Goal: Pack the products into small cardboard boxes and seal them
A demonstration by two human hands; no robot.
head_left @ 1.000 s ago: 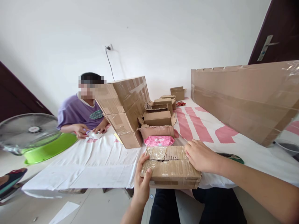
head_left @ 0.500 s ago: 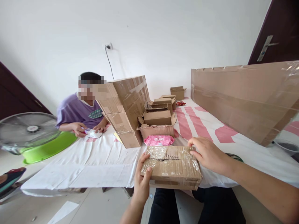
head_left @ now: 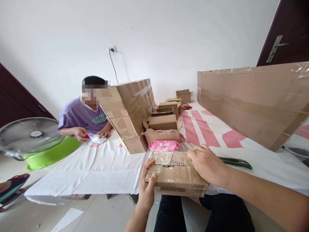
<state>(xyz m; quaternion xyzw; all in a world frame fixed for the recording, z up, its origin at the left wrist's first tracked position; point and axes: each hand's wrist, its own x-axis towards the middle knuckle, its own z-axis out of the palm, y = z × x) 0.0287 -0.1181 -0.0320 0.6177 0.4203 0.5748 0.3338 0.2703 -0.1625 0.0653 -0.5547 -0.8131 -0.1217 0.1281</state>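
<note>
A small taped cardboard box [head_left: 176,175] lies at the table's front edge, with a torn gap running along its taped top. My left hand [head_left: 147,180] grips its left end, thumb on top and fingers around the side. Over the box's right top edge, my right hand [head_left: 207,162] is closed with curled fingers; whatever they pinch is hidden. A green-handled utility knife [head_left: 238,162] lies on the cloth just right of that hand. Behind the box sits a pink soft pack [head_left: 164,145], its lower edge close to the box.
Stacked cardboard boxes [head_left: 127,112] stand left of centre, beside a row of open boxes [head_left: 161,122]. A long cardboard box [head_left: 246,103] stands at right, near a plastic cup [head_left: 298,151]. Across the table sits a person [head_left: 82,116] handling a white object. A fan [head_left: 33,135] is at left.
My right hand has moved left and inward over the box top, its fingers curling closed. More of the utility knife now shows. My left hand keeps its hold.
</note>
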